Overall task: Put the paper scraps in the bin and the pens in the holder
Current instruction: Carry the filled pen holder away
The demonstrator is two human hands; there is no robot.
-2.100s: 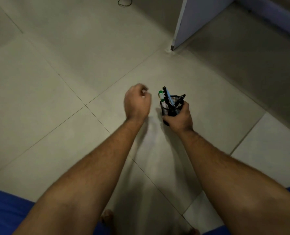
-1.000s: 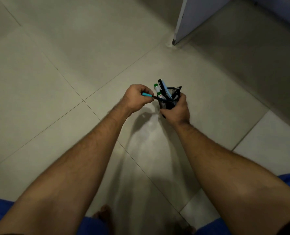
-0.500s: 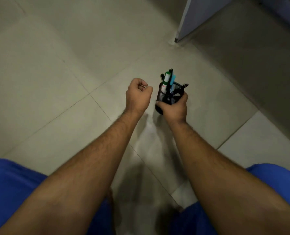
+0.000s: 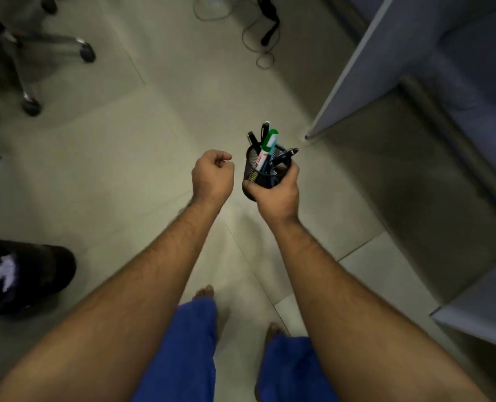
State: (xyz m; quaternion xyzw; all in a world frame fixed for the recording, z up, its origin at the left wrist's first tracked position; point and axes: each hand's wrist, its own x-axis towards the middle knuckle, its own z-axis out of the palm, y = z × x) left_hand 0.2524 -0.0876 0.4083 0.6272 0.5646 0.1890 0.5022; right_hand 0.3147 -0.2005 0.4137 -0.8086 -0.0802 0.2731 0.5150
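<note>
Tiled floor point(image 4: 154, 146) throughout. Far left – office chair base point(image 4: 29, 53) on castors, chrome legs. Far centre – black cable point(image 4: 265, 27) looped on the floor. Right – grey partition panel point(image 4: 354, 68). Near left – dark bag point(image 4: 23, 274) with a white mark. Blue trousers point(image 4: 183, 352) and bare feet at the near edge.

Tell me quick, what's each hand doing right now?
Left hand: closed in a loose fist, nothing visible in it.
Right hand: closed around the black mesh pen holder, pens standing inside.
</note>
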